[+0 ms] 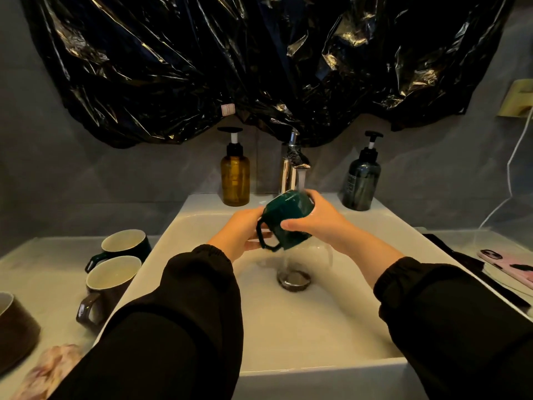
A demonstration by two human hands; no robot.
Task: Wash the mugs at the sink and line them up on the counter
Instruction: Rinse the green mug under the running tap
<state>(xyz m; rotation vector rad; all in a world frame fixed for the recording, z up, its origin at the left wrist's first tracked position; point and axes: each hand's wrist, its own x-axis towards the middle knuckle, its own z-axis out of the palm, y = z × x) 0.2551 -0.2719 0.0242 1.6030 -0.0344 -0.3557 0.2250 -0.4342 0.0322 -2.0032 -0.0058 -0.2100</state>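
A dark green mug [284,215] is held upside down and tilted over the white sink [288,327], under water running from the chrome faucet [292,166]. My right hand [320,217] wraps its body from the right, thumb across the front. My left hand [242,232] supports it from the left beside the handle. Water spills off the mug toward the drain [294,280]. On the counter left of the sink stand a green mug [121,245], a brown mug [108,284] and part of another brown mug [14,327], all upright.
An amber pump bottle [235,174] and a dark pump bottle [360,180] flank the faucet. A phone in a pink case [507,265] and a black item lie on the right counter. A patterned cloth [49,370] lies at the lower left. Black plastic sheeting covers the wall.
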